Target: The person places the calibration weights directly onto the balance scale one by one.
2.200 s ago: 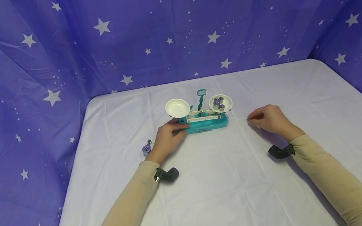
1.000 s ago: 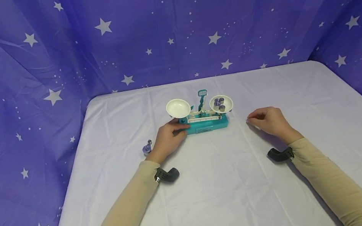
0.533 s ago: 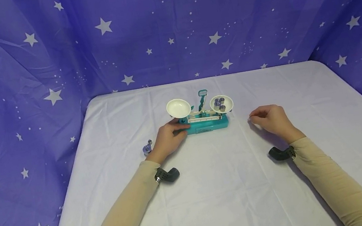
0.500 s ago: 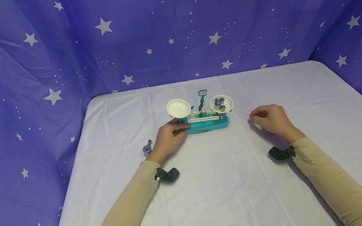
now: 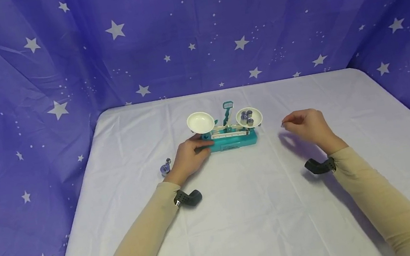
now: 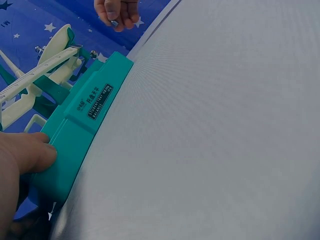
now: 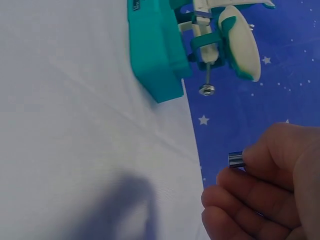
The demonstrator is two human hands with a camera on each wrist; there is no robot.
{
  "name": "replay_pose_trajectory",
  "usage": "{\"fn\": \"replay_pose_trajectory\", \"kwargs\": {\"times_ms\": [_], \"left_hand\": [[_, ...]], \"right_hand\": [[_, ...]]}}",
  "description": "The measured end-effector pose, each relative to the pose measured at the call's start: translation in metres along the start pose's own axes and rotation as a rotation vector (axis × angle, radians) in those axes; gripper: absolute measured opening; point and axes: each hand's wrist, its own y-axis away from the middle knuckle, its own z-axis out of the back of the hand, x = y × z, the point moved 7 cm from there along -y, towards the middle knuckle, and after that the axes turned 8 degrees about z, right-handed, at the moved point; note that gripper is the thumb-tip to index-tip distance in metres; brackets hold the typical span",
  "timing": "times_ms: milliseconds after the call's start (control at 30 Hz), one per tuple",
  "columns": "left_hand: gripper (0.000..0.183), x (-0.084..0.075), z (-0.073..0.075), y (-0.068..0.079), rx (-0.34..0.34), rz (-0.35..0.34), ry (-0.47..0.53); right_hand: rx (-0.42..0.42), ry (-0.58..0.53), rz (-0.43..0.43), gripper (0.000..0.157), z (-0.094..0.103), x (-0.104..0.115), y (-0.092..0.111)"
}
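A teal balance scale (image 5: 232, 143) with two white pans stands toward the back of the table, its label reading student tray balance. My left hand (image 5: 190, 155) grips the left end of its base, fingers over the edge in the left wrist view. Between thumb and fingertips of my right hand (image 5: 308, 125) is a small, shiny metal weight (image 7: 236, 159), held in the air to the right of the scale. Several metal weights (image 5: 244, 116) sit together in the right pan (image 5: 257, 117). The left pan (image 5: 201, 123) shows only its bare white bowl.
More metal weights (image 5: 165, 168) stand on the white tablecloth (image 5: 249, 218) left of my left wrist, partly hidden by it. A purple star-print curtain (image 5: 175, 27) hangs behind the table and along both sides.
My right hand has risen off the tablecloth with the small weight, its shadow now apart from it. My left hand and the scale have stayed in place.
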Motion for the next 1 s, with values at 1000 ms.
{"fn": "replay_pose_trajectory", "kwargs": {"times_ms": [1000], "left_hand": [[0.025,0.003,-0.002,-0.002,0.003,0.002,0.019]], "right_hand": [[0.046,0.008,0.106,0.015,0.008,0.067,-0.052]]}}
